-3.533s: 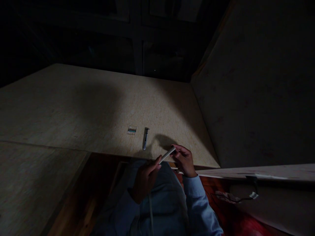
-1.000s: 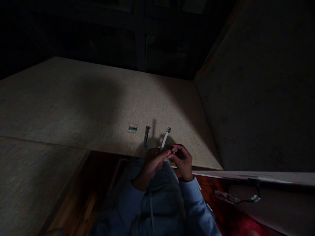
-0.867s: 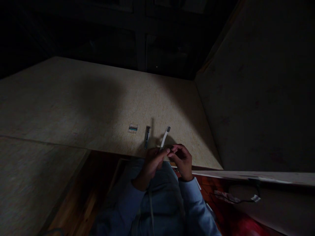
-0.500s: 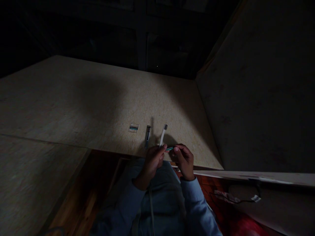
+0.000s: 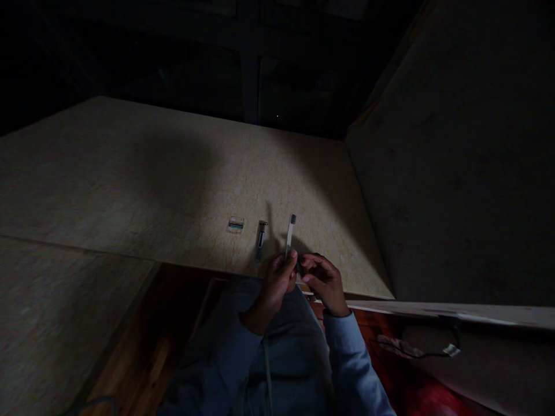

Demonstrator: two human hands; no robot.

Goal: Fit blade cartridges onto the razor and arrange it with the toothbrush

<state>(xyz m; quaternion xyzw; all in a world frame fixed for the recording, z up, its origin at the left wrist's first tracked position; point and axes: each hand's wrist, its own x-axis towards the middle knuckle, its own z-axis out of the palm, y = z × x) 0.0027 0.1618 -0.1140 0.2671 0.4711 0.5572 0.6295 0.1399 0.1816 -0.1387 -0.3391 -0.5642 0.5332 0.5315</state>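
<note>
My left hand [image 5: 280, 280] is closed around the white handle of a toothbrush [image 5: 290, 232], which stands up from the fist with its dark bristles at the top. Close to its right, my right hand [image 5: 323, 280] has curled fingers and thumb at a small dark green strip-like thing [image 5: 299, 267]. The green thing lies between the two hands, mostly covered by fingers, and its kind is unclear. On the table left of the hands lies a razor [image 5: 261, 240] with a dark handle. Further left is a small clear case [image 5: 236, 225] holding a teal-striped piece.
The pale speckled table [image 5: 195, 190] spreads ahead, its front edge just under my hands. A dim wall panel [image 5: 451, 173] borders it on the right. Below right, a dark cable [image 5: 427, 355] hangs near a red cloth [image 5: 429, 398].
Both hands have shifted slightly, with the toothbrush now more upright. The green thing, earlier stretched level between both hands' fingertips, is now turned and more hidden.
</note>
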